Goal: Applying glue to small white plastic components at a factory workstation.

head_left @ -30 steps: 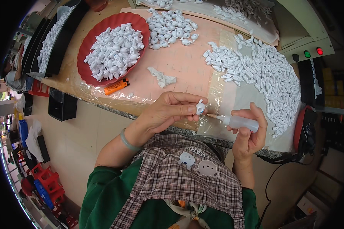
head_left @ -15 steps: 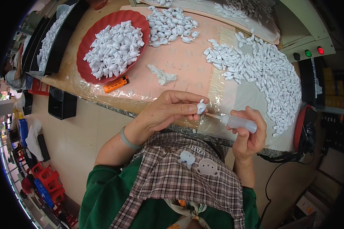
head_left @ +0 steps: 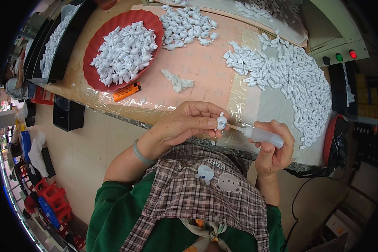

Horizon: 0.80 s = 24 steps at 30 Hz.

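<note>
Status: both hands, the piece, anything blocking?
Left fingers pinching white piece. Right fingers gripping squeeze bottle, nozzle at piece; contact unclear. No obstruction visible between.

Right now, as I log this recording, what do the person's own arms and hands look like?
The left hand and right hand are ungloved. The left wears a smooth, pale grey-green bangle; the right shows none. Green sleeves stop around the elbows.

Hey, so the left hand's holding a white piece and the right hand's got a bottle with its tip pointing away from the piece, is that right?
Not quite: the head view shows the tip of the bottle pointing toward the white piece. The rest stands.
</note>
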Motion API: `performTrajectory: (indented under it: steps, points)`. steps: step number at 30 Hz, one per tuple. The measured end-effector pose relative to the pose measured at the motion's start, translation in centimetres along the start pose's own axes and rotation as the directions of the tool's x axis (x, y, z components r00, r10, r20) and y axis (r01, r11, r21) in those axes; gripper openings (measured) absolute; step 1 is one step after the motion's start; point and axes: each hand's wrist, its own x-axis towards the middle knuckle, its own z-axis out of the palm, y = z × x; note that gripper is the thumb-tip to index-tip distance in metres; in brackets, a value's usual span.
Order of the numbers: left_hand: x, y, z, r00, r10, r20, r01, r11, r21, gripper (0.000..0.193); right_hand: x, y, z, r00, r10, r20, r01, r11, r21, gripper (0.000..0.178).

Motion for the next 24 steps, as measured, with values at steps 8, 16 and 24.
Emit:
performTrajectory:
  steps: [8, 16, 24]
  points:
    - [0.05, -0.21, -0.15, 0.999, 0.018, 0.031, -0.016, 0.999, -0.043, 0.029, -0.17, -0.35, -0.18, 0.994, -0.096, 0.044, 0.101, 0.983, -0.156, 0.049]
    - [0.19, -0.19, -0.21, 0.999, 0.012, 0.033, -0.009, 0.997, -0.079, 0.026, -0.04, -0.70, -0.36, 0.991, -0.122, 0.053, 0.130, 0.975, -0.181, 0.047]
    - [0.12, -0.14, -0.11, 1.000, 0.004, 0.016, -0.003, 0.998, -0.065, 0.026, 0.06, -0.55, -0.09, 0.989, -0.139, 0.051, 0.146, 0.972, -0.186, 0.046]
